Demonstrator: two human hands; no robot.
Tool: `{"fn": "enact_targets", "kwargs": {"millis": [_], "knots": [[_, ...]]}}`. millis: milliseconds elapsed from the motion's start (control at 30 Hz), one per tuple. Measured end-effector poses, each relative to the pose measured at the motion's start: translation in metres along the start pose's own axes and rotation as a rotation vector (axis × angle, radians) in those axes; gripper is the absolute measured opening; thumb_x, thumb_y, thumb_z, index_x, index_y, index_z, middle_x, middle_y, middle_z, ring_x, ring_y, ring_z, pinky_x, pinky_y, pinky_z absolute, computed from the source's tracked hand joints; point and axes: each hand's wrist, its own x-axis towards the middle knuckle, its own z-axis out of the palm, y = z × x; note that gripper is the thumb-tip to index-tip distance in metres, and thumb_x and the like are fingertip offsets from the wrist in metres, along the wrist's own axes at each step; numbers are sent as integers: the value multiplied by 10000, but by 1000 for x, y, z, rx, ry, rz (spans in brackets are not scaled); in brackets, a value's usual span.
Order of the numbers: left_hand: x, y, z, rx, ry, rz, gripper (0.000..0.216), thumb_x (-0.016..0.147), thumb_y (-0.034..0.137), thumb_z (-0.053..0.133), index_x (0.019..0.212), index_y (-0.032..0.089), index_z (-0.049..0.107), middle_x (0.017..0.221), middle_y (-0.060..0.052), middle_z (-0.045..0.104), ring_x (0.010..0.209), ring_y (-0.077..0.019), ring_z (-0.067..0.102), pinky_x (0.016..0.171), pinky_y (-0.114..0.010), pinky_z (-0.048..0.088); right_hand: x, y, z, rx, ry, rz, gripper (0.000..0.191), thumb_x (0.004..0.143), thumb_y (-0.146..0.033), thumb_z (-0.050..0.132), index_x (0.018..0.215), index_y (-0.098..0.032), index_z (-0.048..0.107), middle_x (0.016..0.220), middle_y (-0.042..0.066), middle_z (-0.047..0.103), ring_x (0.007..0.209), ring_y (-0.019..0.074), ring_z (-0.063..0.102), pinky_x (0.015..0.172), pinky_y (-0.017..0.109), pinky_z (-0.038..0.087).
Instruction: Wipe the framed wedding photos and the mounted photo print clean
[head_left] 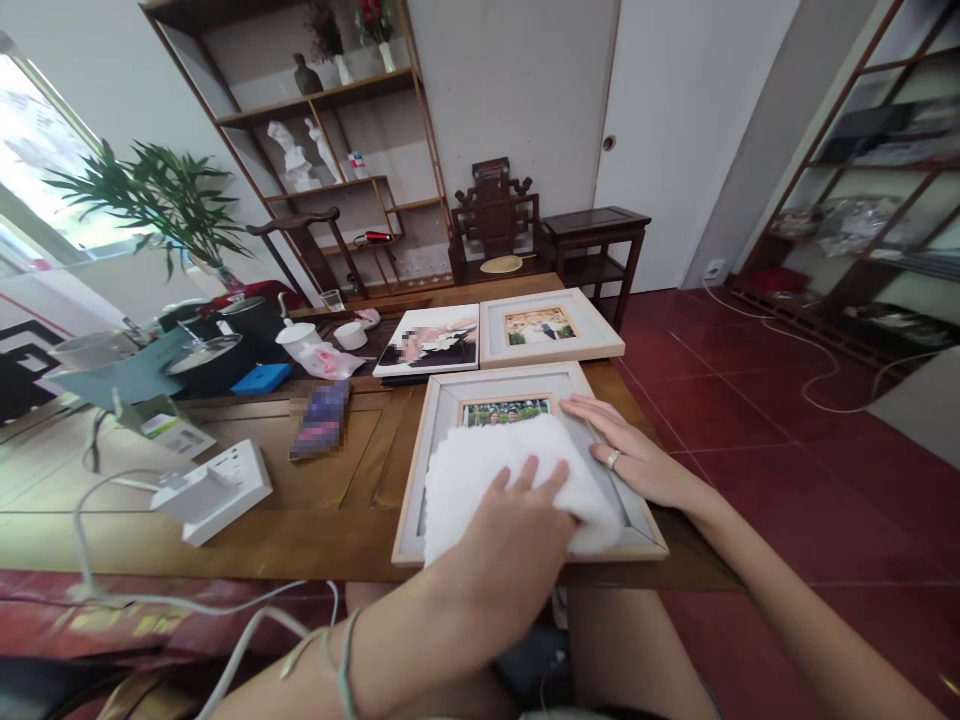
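Observation:
A light wooden picture frame [427,450] with a small photo lies flat at the table's near right edge. A white cloth [480,470] covers most of its glass. My left hand [510,540] presses flat on the cloth, fingers stretched out. My right hand [637,455], with a ring, rests flat on the frame's right side, fingers extended along the border.
A second framed photo [551,325] and an unframed print [431,340] lie farther back. A white power strip [217,490] with cables, a phone [321,422], pots, cups and a blue box sit to the left. Shelves, a chair and red floor surround the table [300,530].

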Motion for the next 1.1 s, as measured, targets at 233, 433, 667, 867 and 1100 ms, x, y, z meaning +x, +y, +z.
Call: {"fn": "enact_targets", "kwargs": {"millis": [233, 433, 667, 867, 1100], "knots": [[53, -63, -5, 1, 222, -273, 284, 923, 141, 387, 1090, 79, 608, 1474, -192, 339, 1321, -331, 387, 973, -479, 440, 0, 4, -2, 41, -16, -74, 501, 884, -222, 405, 1380, -291, 403, 1439, 69, 396, 1365, 269, 278, 1121, 540, 193], [95, -88, 6, 58, 227, -50, 340, 936, 170, 377, 1229, 138, 548, 1515, -119, 286, 1401, -291, 232, 1085, -510, 281, -1, -2, -1, 38, 46, -4, 505, 910, -265, 405, 1408, -317, 341, 1481, 43, 335, 1378, 264, 259, 1129, 525, 183], [93, -65, 15, 93, 195, 48, 280, 912, 158, 424, 1097, 142, 633, 1518, -115, 283, 1400, -332, 217, 1072, -571, 265, -1, -12, -2, 31, 59, 37, 678, 950, -406, 396, 1491, -303, 0, 1576, -16, -38, 1426, 222, -6, 1156, 451, 51], [49, -44, 3, -45, 104, 130, 284, 953, 242, 392, 1088, 137, 619, 1441, -163, 409, 1378, -302, 291, 1045, -527, 337, -3, -16, -5, 52, -60, -61, 590, 944, -488, 380, 1475, -335, 176, 1564, -13, 138, 1426, 231, 42, 1153, 496, 98], [3, -6, 1, 13, 75, 205, 229, 875, 181, 489, 1021, 169, 665, 1446, -90, 424, 1343, -311, 357, 1036, -510, 375, 0, -17, -3, 37, -7, -46, 457, 963, -450, 349, 1402, -331, 382, 1484, 10, 363, 1382, 240, 259, 1143, 499, 207]]}}
